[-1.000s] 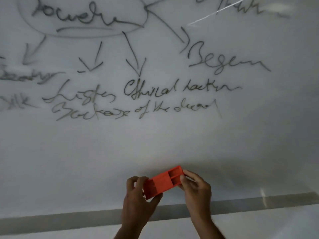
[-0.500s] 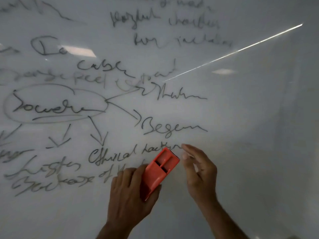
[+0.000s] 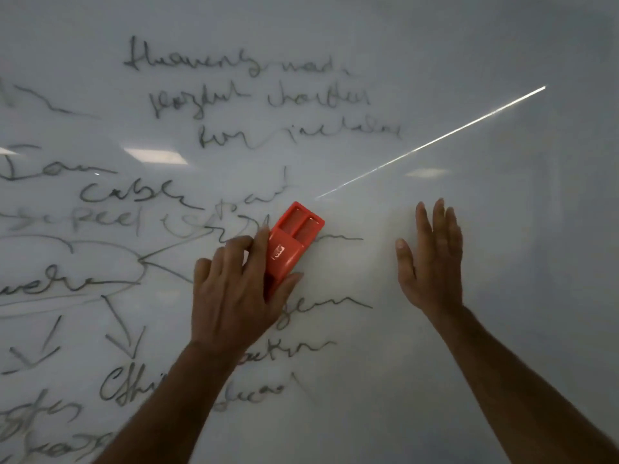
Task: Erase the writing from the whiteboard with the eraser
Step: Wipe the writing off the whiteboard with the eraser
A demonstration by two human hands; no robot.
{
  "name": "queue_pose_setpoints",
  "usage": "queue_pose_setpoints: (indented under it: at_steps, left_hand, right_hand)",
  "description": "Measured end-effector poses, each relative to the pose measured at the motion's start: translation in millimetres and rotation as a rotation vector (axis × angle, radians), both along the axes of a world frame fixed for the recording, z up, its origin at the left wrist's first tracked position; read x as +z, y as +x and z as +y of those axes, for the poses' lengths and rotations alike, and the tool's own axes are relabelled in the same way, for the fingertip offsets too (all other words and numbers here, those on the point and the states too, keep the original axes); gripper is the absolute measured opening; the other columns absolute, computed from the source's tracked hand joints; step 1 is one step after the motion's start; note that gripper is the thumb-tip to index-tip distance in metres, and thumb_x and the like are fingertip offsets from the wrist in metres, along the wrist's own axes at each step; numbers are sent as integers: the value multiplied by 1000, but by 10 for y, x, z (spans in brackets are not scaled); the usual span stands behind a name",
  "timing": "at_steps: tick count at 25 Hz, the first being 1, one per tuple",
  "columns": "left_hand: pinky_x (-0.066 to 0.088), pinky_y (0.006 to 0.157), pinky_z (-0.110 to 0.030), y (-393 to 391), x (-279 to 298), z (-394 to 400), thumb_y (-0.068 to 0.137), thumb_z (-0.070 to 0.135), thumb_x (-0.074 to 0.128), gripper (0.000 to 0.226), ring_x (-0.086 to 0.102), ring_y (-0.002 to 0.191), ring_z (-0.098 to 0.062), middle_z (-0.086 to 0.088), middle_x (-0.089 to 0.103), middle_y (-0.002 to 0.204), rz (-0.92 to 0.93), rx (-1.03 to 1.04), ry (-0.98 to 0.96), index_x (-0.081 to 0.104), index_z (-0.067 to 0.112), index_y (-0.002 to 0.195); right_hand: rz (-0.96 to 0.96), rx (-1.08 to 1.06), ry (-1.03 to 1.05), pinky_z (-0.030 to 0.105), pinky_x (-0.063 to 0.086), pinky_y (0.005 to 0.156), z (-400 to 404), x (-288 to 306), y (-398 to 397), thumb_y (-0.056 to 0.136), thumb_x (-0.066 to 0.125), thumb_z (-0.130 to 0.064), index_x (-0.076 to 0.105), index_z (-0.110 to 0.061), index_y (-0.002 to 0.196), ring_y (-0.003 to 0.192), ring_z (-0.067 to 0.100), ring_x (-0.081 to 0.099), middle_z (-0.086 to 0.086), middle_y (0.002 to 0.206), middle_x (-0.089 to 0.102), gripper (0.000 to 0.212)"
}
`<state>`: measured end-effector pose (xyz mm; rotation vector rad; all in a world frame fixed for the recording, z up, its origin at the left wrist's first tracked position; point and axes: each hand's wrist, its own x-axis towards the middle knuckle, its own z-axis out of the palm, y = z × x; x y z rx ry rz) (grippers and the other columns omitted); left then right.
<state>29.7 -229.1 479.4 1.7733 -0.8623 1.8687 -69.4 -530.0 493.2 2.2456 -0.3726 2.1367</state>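
A white whiteboard [image 3: 469,296] fills the view, with black handwriting [image 3: 248,95] and arrows across its left and middle. My left hand [image 3: 234,296] grips the orange eraser [image 3: 291,242] by its lower end and holds it against the board over a scribbled word in the middle. The eraser tilts up to the right, its two-slot back facing me. My right hand [image 3: 432,259] is flat and open, fingers up, over the bare board to the right of the eraser, apart from it.
The right part of the board carries no writing. A bright diagonal light streak [image 3: 435,142] and a few ceiling-light reflections [image 3: 154,157] show on the glossy surface. No tray or board edge is in view.
The eraser rose from near the board's bottom edge to the middle writing. My right hand let go of it and moved right, open. The view tilted upward.
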Motion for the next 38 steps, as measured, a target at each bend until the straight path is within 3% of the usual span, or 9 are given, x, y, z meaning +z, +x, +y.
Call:
queue_pose_setpoints:
  at_steps: [5, 10, 12, 20, 26, 31, 33, 35, 38]
  left_hand:
    - [43, 78, -52, 141, 525, 35, 92, 56, 54, 78, 52, 98, -41, -27, 50, 121, 61, 227, -269, 42, 1, 146]
    - [40, 89, -57, 291, 563, 466, 93, 60, 49, 78, 48, 108, -43, -28, 47, 126, 181, 328, -510, 41, 5, 147]
    - [40, 84, -52, 265, 441, 292, 95, 59, 50, 76, 48, 103, -40, -26, 49, 123, 121, 323, -416, 43, 4, 146]
    - [37, 71, -43, -55, -195, -417, 101, 49, 51, 58, 56, 80, -31, -11, 61, 113, -334, 212, 414, 54, 9, 144]
    - [28, 75, -44, -9, 922, -410, 89, 51, 58, 67, 45, 93, -33, -14, 56, 117, -104, 350, -9, 52, 11, 142]
    - [35, 76, -43, -132, -147, -586, 90, 37, 61, 57, 52, 84, -31, -9, 59, 117, -298, 182, 551, 55, 13, 142]
    - [36, 76, -42, -94, -189, -588, 91, 35, 60, 56, 51, 82, -27, -6, 59, 117, -379, 176, 718, 53, 15, 143]
    - [36, 76, -42, -36, 182, -627, 92, 38, 57, 57, 51, 83, -27, -7, 58, 117, -451, 212, 720, 52, 15, 144]
    - [35, 74, -43, -4, 933, -685, 95, 46, 55, 60, 52, 85, -32, -11, 60, 117, -477, 249, 512, 53, 11, 144]
  right_hand:
    - [-15, -15, -53, 67, 13, 125, -246, 130, 267, 104, 31, -50, 26, -12, 164, 157, 45, 15, 26, 170, 16, 71]
    - [-89, -37, -126, 67, 10, 126, -296, 93, 373, 106, 32, -47, 25, -9, 164, 157, 46, 15, 29, 168, 17, 70]
    - [-100, -39, -123, 67, 9, 126, -293, 100, 397, 107, 32, -47, 23, -9, 164, 157, 46, 13, 29, 168, 16, 70]
    - [-113, 1, -108, 68, 10, 125, -282, 90, 370, 107, 30, -49, 26, -10, 164, 157, 45, 15, 28, 168, 17, 69]
    - [-125, -2, -101, 66, 11, 126, -279, 88, 379, 105, 33, -48, 29, -12, 163, 157, 43, 16, 26, 169, 19, 69]
    - [-129, 13, -98, 66, 11, 126, -264, 102, 363, 104, 35, -47, 31, -10, 162, 157, 44, 18, 27, 168, 20, 68]
    - [-125, 7, -92, 67, 12, 125, -262, 103, 355, 104, 35, -46, 32, -10, 162, 157, 44, 18, 27, 168, 21, 68]
    - [-127, 4, -94, 67, 13, 125, -259, 106, 352, 104, 36, -45, 33, -9, 161, 157, 43, 18, 27, 168, 21, 68]
    - [-126, -5, -91, 66, 14, 125, -240, 110, 329, 103, 37, -45, 35, -9, 160, 157, 43, 20, 27, 167, 23, 68]
